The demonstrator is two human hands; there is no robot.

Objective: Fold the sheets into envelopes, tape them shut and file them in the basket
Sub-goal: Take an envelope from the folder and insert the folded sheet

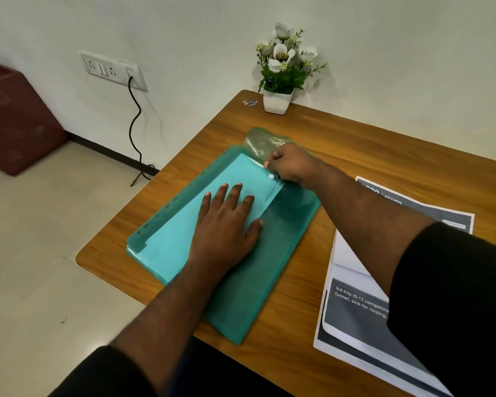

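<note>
A translucent green plastic folder (pixel 269 267) with punched holes along its left edge lies on the wooden table (pixel 355 144). A folded white sheet (pixel 172 239) shows through it, with a white snap button (pixel 271 176) near the far end. My left hand (pixel 226 224) presses flat on the folder over the sheet, fingers spread. My right hand (pixel 289 164) is curled at the folder's far end and pinches the edge of the folder's flap (pixel 258 143) beside the button. What lies under that hand is hidden.
A printed sheet (pixel 352 310) with grey blocks and text lies at the right, partly under my right arm. A white pot of artificial flowers (pixel 278 100) stands at the table's far edge. A wall socket with a black cable (pixel 135 121) is at the left.
</note>
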